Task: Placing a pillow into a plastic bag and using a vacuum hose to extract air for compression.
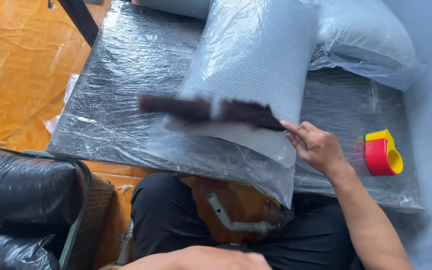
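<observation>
- Right hand [316, 147], right of centre in the frame, pinches the end of a dark-bristled brush [211, 111] between fingers and thumb; the brush is blurred, so it is in motion.
- The brush lies across the lower part of a grey cushion [256, 55] wrapped in clear plastic, which leans at centre frame on a larger plastic-wrapped dark seat pad [116, 100].
- Left hand [211, 260] sits at the bottom edge, mostly cut off by the frame; cannot tell whether it is open or closed, or holding anything.
- A second wrapped cushion [366, 35] rests at upper right, untouched.
- A red and yellow plastic tool [383, 152] lies on the seat pad just beside the right wrist, not in use.
- Judgement: brushing of the cushion's wrapping is under way at its lower end; no dust or clean patch shows, so how much is covered is unclear. The other cushion and the seat pad look still to be brushed.
- A black padded chair [21, 200] stands at lower left; orange floor [16, 75] at upper left.
</observation>
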